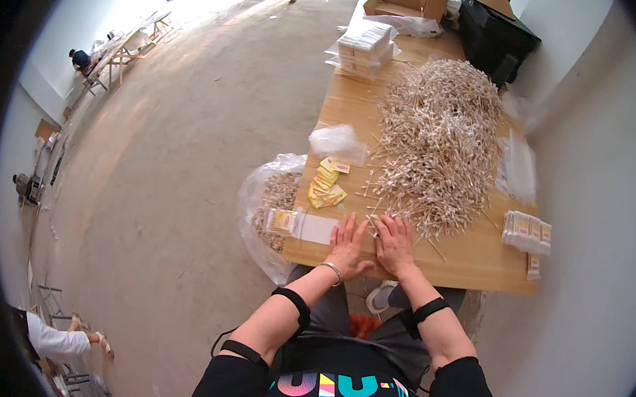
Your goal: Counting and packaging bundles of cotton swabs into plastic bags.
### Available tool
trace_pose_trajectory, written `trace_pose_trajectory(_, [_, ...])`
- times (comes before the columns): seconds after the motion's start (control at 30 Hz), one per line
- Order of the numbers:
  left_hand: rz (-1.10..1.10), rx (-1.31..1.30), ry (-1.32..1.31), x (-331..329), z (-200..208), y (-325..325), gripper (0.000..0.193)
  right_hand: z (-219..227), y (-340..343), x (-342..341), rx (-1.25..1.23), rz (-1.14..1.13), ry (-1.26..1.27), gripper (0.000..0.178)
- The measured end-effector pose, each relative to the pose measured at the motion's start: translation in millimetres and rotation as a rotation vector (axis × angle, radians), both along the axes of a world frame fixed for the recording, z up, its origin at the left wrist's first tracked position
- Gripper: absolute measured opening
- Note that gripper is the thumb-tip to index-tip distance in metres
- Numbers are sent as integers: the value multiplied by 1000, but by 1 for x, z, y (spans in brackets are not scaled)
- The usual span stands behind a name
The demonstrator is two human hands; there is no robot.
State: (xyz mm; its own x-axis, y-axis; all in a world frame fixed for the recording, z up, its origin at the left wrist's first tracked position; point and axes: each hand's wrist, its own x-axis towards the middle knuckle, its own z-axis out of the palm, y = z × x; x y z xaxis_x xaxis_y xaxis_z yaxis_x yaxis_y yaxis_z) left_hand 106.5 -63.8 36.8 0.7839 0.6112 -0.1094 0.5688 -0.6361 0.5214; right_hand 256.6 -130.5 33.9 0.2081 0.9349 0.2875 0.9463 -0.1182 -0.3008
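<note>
My left hand [349, 246] lies on the near table edge, fingers stretched out, its tips on the end of a whitish flat strip [317, 229]. That strip runs left to a small clear pack of cotton swabs [282, 220] with a yellow label, at the table's left edge. Close beside it, my right hand [394, 246] rests with spread fingers at the near edge of a large heap of loose cotton swabs [440, 141]. A few swab tips show by its fingertips; whatever is under the palm is hidden. Small yellow cards [326, 184] lie in a loose stack beyond my left hand.
On the wooden table [475, 268] are filled packs [526, 231] at right, clear bags [518, 168], crumpled plastic [338, 142] and stacked white packages [366, 43]. A plastic sack of swabs [277, 196] stands left. A black bin [497, 38] and cardboard box [409, 2] are at the back.
</note>
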Motion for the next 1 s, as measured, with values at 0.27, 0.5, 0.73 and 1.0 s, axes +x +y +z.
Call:
trace_pose_trajectory(0.27, [-2, 13, -64, 4, -5, -3, 72, -6, -39, 25, 37, -29, -1, 42])
trace_pose_trajectory(0.5, [35, -34, -252, -4, -20, 7, 61, 1, -42, 33, 164, -339, -124, 39])
trace_pose_trajectory(0.73, [8, -84, -308, -10, -21, 13, 47, 14, 4, 0, 57, -266, 26, 43])
trace_pose_trajectory(1.0, [97, -71, -425, -6, -20, 6, 60, -3, 23, -3, 16, -204, -18, 23])
